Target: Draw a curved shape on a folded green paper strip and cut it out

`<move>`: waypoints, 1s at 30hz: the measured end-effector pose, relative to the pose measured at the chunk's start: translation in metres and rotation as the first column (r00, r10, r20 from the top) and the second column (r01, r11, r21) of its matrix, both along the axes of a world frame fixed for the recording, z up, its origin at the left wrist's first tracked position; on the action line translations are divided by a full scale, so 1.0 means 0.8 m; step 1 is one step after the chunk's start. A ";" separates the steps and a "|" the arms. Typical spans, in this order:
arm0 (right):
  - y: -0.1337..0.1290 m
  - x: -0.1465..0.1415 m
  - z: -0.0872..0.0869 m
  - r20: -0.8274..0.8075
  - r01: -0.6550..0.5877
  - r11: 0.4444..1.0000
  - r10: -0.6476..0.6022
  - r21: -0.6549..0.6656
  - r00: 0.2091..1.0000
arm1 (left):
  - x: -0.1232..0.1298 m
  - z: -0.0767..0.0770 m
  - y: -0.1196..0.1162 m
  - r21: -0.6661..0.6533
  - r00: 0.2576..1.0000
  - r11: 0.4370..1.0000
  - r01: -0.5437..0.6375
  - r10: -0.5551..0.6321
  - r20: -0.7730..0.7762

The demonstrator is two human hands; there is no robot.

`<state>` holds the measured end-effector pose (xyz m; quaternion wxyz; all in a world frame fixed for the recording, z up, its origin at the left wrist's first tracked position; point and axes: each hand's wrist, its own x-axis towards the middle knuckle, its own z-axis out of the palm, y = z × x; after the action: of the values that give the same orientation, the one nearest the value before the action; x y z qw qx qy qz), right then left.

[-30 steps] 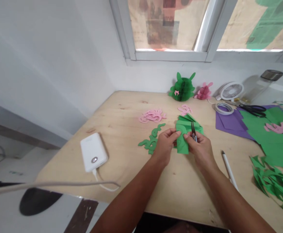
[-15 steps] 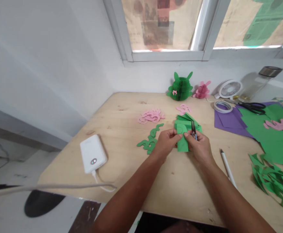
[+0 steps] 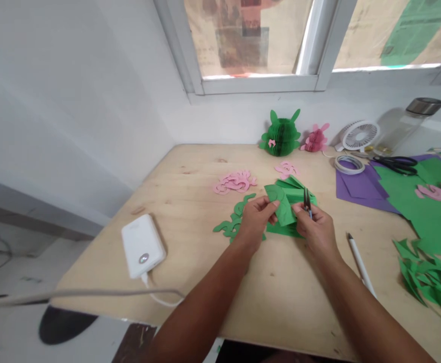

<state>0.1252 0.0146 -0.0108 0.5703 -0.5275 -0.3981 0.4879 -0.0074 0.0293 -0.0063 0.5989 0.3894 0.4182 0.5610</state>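
Note:
My left hand [image 3: 258,219] pinches a small green paper piece [image 3: 281,207] between thumb and fingers; a curved outline shows near its upper end. My right hand [image 3: 316,224] has small scissors [image 3: 307,199] tucked in it, dark blades pointing up and away from me. Its thumb and forefinger are closed at the paper's right edge; whether they grip it I cannot tell. Below and behind lie folded green papers [image 3: 298,194]. Green curvy cut-outs [image 3: 235,222] lie beside my left hand, partly hidden by it.
Pink cut-outs [image 3: 237,181] lie farther back. A green paper figure [image 3: 281,135] and a pink one [image 3: 316,138] stand by the wall. At right are a pen [image 3: 360,262], green scraps [image 3: 428,277], tape [image 3: 349,165] and black scissors [image 3: 396,164]. A corded power bank [image 3: 142,244] lies left.
The green paper piece has tilted, its top leaning left, and risen slightly. My right hand has shifted a little right with the small scissors. More green paper shows beneath.

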 end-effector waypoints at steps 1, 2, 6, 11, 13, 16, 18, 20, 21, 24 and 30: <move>0.000 0.000 -0.001 0.015 -0.003 1.000 0.003 -0.007 1.000 | -0.001 -0.001 0.000 -0.012 1.000 1.000 -0.012 0.012 0.021; -0.001 0.000 -0.002 0.031 -0.007 1.000 0.008 -0.016 0.999 | -0.003 -0.002 0.000 -0.023 0.999 1.000 -0.020 0.021 0.041; -0.002 0.000 -0.006 0.075 -0.034 0.998 0.038 -0.048 0.996 | -0.007 0.002 -0.003 -0.058 0.995 0.998 -0.026 0.032 0.100; -0.003 -0.003 -0.005 0.091 -0.032 0.998 0.036 -0.046 0.995 | -0.006 0.008 -0.007 -0.068 0.994 0.998 -0.005 0.012 0.109; -0.004 -0.003 -0.004 0.091 -0.020 0.999 0.025 -0.050 0.996 | -0.006 0.009 -0.007 -0.069 0.995 0.998 -0.005 0.012 0.102; -0.004 -0.002 -0.004 0.088 -0.002 0.999 0.007 -0.051 0.996 | -0.007 0.008 -0.007 -0.075 0.996 0.997 -0.022 0.028 0.085; -0.004 -0.002 -0.005 0.089 0.002 0.999 0.003 -0.048 0.996 | -0.007 0.008 -0.007 -0.082 0.997 0.996 -0.036 0.041 0.071; -0.004 -0.001 -0.007 0.091 0.002 0.999 0.002 -0.048 0.996 | -0.008 0.008 -0.007 -0.089 0.998 0.995 -0.039 0.044 0.054; -0.004 -0.001 -0.008 0.092 0.002 0.999 0.003 -0.049 0.996 | -0.009 0.009 -0.008 -0.093 0.998 0.995 -0.034 0.039 0.046; -0.003 0.000 -0.009 0.101 0.004 0.999 0.001 -0.046 0.995 | -0.009 0.011 -0.009 -0.104 1.000 0.995 -0.004 0.007 0.025; -0.005 0.001 -0.006 0.122 -0.006 0.999 0.011 -0.041 0.993 | -0.010 0.014 -0.012 -0.117 1.000 0.993 0.018 -0.016 0.019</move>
<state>0.1256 0.0110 -0.0155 0.5321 -0.5659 -0.4245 0.4652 -0.0151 0.0194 0.0047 0.6292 0.3522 0.4417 0.5338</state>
